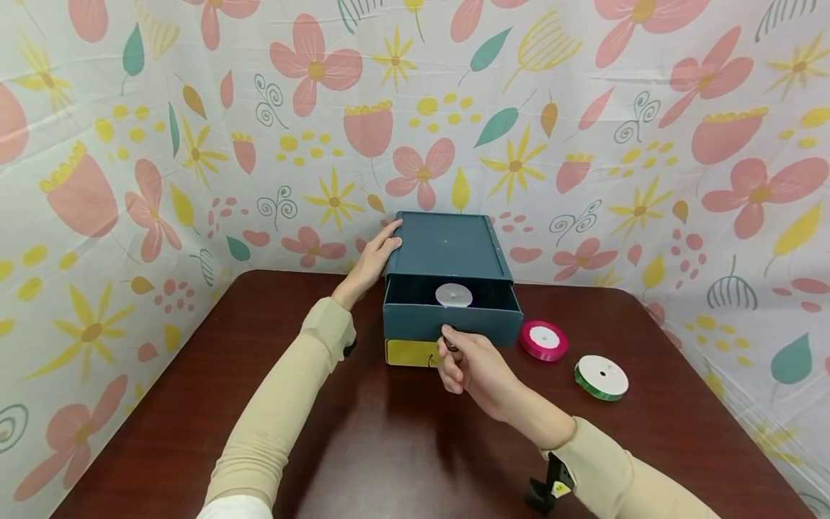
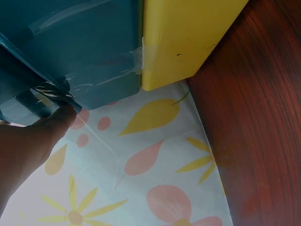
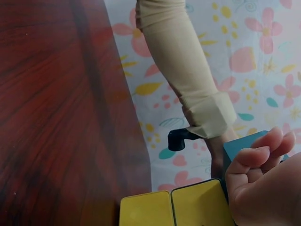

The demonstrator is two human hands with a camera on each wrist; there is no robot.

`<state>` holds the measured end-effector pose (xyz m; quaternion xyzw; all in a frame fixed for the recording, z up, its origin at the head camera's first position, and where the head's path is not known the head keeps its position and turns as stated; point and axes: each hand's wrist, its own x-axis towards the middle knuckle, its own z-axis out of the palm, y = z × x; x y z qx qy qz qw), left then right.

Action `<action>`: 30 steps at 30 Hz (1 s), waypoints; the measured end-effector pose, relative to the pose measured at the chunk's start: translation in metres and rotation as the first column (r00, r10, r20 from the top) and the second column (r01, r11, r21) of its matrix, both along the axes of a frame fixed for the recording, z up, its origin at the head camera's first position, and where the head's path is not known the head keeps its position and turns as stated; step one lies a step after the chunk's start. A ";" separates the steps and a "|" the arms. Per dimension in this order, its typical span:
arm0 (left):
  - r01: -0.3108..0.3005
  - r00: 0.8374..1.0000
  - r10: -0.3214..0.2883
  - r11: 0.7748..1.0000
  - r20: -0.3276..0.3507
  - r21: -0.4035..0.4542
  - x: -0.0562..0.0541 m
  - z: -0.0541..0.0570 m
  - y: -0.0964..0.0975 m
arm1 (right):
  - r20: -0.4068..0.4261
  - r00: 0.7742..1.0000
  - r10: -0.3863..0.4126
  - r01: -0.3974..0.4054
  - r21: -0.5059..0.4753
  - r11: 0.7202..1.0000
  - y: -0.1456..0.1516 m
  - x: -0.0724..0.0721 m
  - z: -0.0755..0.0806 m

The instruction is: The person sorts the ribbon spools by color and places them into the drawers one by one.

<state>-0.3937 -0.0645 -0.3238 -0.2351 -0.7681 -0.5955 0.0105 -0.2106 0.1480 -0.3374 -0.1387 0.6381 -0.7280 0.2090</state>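
Left hand (image 2: 26,150) in at frame left, thumb tip at the edge of the teal box (image 2: 94,42); looks like contact, but it's dim there so can't swear to it. Shiny clear tape (image 2: 138,59) on the teal near the seam with the yellow box (image 2: 183,37) alongside. Dark reddish wood table (image 2: 263,103) fills frame right. Floral cloth (image 2: 108,188) below, pink and yellow print on white.

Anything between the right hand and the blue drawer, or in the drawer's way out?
Nothing visible. The right hand is at the front of the blue drawer, pinching its dark pull. The pink spool sits to the drawer's right, seemingly outside its path.
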 end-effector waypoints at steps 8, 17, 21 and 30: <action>0.004 1.000 -0.004 1.000 0.003 -0.002 0.000 -0.001 0.002 | -0.010 1.000 -0.018 0.018 0.005 1.000 0.000 -0.007 -0.001; 0.021 0.999 -0.022 1.000 0.045 0.021 0.004 0.004 -0.003 | -0.010 0.998 -0.055 0.055 0.001 0.998 -0.003 -0.021 -0.002; 0.030 0.998 -0.030 1.000 0.047 0.003 0.017 0.015 -0.005 | -0.011 0.998 -0.060 0.060 -0.001 0.998 -0.005 -0.026 -0.002; 0.034 0.998 -0.033 0.999 0.049 -0.006 0.024 0.022 -0.002 | -0.017 0.996 -0.090 0.090 -0.002 0.996 -0.003 -0.036 -0.004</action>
